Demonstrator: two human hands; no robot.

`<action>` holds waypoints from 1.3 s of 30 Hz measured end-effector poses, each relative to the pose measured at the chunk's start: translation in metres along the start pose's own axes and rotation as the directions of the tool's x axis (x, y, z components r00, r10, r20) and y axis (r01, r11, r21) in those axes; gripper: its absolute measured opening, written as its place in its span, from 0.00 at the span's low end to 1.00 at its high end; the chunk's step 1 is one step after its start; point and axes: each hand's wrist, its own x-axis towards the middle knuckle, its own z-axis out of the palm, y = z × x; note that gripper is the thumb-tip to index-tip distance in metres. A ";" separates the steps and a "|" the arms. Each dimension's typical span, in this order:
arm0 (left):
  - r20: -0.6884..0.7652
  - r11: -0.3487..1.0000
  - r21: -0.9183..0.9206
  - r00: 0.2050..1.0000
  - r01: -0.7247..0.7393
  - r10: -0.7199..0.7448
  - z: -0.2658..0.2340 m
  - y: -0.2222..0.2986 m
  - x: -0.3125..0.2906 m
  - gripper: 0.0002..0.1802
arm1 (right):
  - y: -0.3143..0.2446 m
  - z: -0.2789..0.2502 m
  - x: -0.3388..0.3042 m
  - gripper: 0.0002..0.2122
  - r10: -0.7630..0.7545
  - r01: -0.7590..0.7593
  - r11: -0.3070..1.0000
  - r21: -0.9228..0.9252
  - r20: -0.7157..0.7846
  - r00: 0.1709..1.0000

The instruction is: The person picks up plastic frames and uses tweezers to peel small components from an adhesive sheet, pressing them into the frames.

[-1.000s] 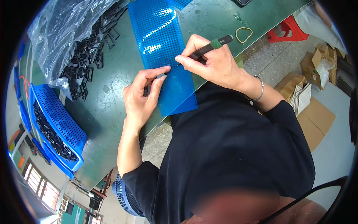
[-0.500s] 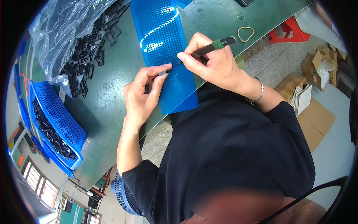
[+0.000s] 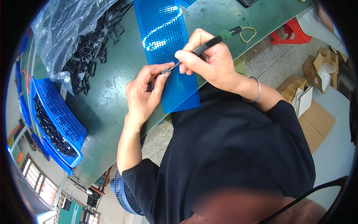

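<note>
Black tweezers (image 3: 209, 45) sit pinched in the right hand (image 3: 214, 66), tips at the small dark piece (image 3: 166, 71) clamped by the left hand (image 3: 143, 89); it looks light, stiff, best held by its edges.

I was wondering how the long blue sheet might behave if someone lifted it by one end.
The blue sheet looks thin, so it would probably bend rather than stay stiff. That thinness also suggests it is light for its size. Its glossy highlights hint at a smooth, perhaps slippery face, and one corner juts past the green table's edge.
</note>
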 end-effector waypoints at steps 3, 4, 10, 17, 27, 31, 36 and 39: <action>-0.013 1.000 0.013 1.000 -0.017 0.017 0.001 0.000 0.000 0.07 | 0.004 0.000 0.002 0.06 0.002 -0.002 0.998 -0.058 0.000 1.000; -0.008 1.000 0.018 1.000 -0.013 0.013 0.001 0.000 0.000 0.07 | 0.005 0.000 0.002 0.06 0.002 -0.002 0.998 -0.057 0.002 1.000; -0.021 1.000 0.003 1.000 -0.014 0.014 0.001 -0.002 -0.001 0.07 | 0.007 0.001 0.002 0.06 -0.019 0.020 0.998 -0.067 0.008 1.000; -0.016 1.000 -0.014 1.000 -0.026 0.026 0.001 -0.002 -0.001 0.07 | 0.007 0.000 0.001 0.06 -0.038 0.039 0.997 -0.069 0.008 0.999; -0.015 0.999 -0.016 0.999 -0.040 0.040 0.002 -0.003 -0.001 0.07 | 0.009 0.000 0.001 0.06 -0.036 0.036 0.996 -0.083 -0.002 0.999; -0.010 0.999 -0.002 0.999 -0.036 0.036 0.001 -0.002 0.000 0.08 | 0.011 0.001 0.002 0.06 -0.066 0.064 0.993 -0.103 -0.017 0.998; -0.013 0.999 0.010 0.999 -0.052 0.052 0.001 -0.003 0.000 0.08 | 0.011 0.001 0.001 0.06 -0.125 0.121 0.977 -0.176 -0.013 0.992; -0.010 0.986 -0.162 0.999 0.043 -0.045 -0.012 -0.002 -0.003 0.08 | 0.007 -0.002 0.000 0.06 -0.068 0.074 0.996 0.053 -0.111 0.991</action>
